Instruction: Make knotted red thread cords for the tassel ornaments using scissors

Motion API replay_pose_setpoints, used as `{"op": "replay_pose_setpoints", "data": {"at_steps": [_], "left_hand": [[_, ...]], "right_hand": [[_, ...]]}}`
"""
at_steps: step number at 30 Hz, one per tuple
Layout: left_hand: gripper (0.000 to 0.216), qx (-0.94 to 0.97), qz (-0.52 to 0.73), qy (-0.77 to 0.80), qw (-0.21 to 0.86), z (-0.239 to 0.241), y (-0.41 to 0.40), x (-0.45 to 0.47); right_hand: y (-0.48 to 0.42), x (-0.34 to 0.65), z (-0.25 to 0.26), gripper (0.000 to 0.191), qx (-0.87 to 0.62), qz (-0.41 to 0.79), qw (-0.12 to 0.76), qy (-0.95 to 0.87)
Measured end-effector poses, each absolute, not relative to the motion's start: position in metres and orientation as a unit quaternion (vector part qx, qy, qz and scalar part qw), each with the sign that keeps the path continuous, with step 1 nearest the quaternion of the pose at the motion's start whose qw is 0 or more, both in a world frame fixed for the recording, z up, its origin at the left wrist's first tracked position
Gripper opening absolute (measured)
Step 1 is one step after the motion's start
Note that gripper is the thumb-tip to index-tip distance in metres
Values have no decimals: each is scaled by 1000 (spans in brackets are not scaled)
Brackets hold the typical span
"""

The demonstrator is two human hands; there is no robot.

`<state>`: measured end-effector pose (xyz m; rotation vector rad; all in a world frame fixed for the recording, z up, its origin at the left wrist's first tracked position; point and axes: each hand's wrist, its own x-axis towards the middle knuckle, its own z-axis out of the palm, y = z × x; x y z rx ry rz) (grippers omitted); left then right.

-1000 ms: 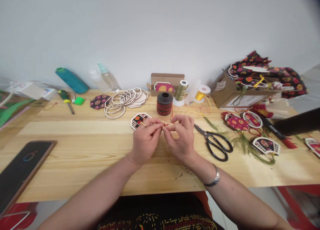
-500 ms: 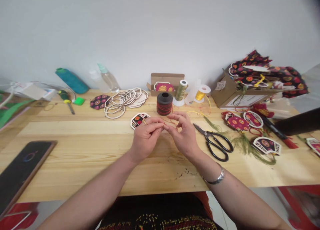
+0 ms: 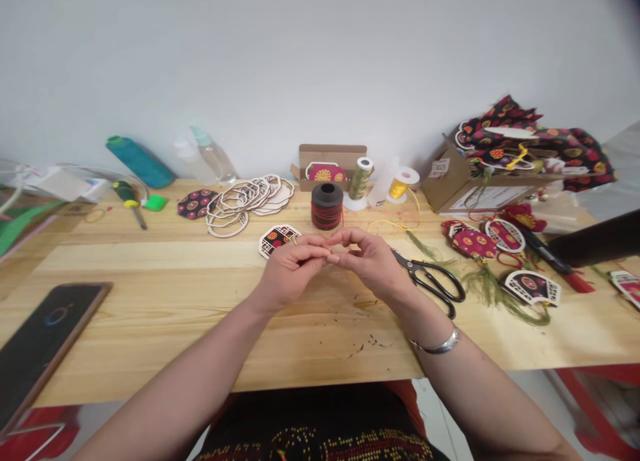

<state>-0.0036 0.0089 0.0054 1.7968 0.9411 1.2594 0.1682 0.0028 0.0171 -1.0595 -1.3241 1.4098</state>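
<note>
My left hand and my right hand meet fingertip to fingertip over the middle of the wooden table. Both pinch a thin red cord, of which only a small bit shows between the fingers. Just behind them stands a dark spool wound with red cord. A patterned ornament with a pale cut-out frame lies beyond my left hand, partly covered by it. Black-handled scissors rest beside my right wrist, their blades partly hidden behind that hand.
Pale cut-out frames are piled at the back left, near a screwdriver. Thread spools, one olive and one yellow, stand at the back. Tasselled ornaments and a fabric-filled cardboard box occupy the right. A phone lies left.
My right hand has drawn in slightly, its fingers curling closer to the left fingertips, and its forearm now covers more of the scissors. The red cord stays pinched between both hands.
</note>
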Motion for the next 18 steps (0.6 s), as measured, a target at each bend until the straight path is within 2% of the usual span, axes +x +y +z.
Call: {"op": "replay_pose_setpoints", "data": {"at_steps": [5, 14, 18], "left_hand": [[5, 665, 456, 381, 452, 9, 11, -4], [5, 624, 454, 395, 498, 12, 10, -2], [6, 607, 451, 411, 510, 13, 9, -2]], "right_hand": [[3, 173, 22, 17, -414, 584, 431, -549], [3, 176, 26, 24, -412, 572, 415, -575], [4, 178, 28, 21, -410, 557, 417, -590]]}}
